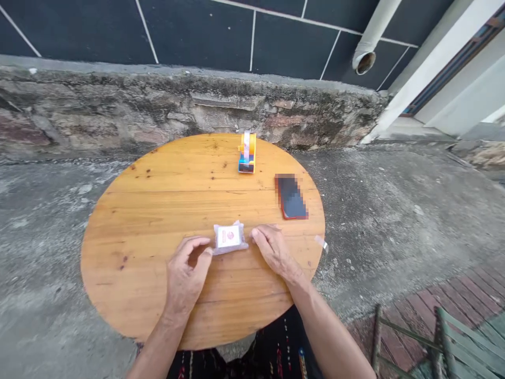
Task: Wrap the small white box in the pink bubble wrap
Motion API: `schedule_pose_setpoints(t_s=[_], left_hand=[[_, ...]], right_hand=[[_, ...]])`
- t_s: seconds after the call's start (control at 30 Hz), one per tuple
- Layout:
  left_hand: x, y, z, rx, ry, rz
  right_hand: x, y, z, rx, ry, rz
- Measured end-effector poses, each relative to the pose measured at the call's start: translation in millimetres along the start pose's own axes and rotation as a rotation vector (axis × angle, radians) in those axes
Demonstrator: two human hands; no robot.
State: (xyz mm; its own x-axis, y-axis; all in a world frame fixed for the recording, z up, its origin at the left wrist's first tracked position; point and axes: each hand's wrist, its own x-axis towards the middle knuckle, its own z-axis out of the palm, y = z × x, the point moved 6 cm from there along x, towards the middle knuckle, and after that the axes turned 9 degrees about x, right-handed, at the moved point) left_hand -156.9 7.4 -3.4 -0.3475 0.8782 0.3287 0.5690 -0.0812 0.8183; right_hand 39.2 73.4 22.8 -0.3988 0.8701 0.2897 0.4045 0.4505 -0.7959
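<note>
A small packet (pixel 229 237), a white card or box with red print inside clear bubble-type wrap, lies flat on the round wooden table (pixel 150 221). My left hand (pixel 185 271) is at its left side, thumb and forefinger apart with their tips at the edge of the wrap. Just right of the packet, my right hand (pixel 272 250) rests with its fingers curled and the thumb against the forefinger. Whatever the right fingertips may pinch is too small to make out.
A yellow and blue tape dispenser (pixel 246 152) stands near the far edge. A dark phone with a red edge (pixel 292 197) lies to the right. A bit of clear tape (pixel 321 242) hangs at the right rim. A green slatted chair (pixel 453 337) stands at lower right.
</note>
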Motion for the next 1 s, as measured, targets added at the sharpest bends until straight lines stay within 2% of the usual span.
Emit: schedule_pose_setpoints(t_s=[0.1,0.3,0.77,1.0], left_hand=[[1.8,-4.8,-0.6,0.03,0.017,-0.021],[3.1,4.7,1.3,0.104,-0.006,0.022],[2.5,7.0,1.6,0.056,-0.021,0.033],[-0.4,5.4,5.1,0.064,-0.086,0.053]], right_hand=[[0.9,4.0,4.4,-0.054,-0.011,-0.013],[0.2,7.7,8.7,-0.083,-0.03,-0.024],[0.3,7.7,9.3,-0.09,-0.035,-0.042],[-0.8,2.5,11.5,-0.109,-0.065,-0.096]])
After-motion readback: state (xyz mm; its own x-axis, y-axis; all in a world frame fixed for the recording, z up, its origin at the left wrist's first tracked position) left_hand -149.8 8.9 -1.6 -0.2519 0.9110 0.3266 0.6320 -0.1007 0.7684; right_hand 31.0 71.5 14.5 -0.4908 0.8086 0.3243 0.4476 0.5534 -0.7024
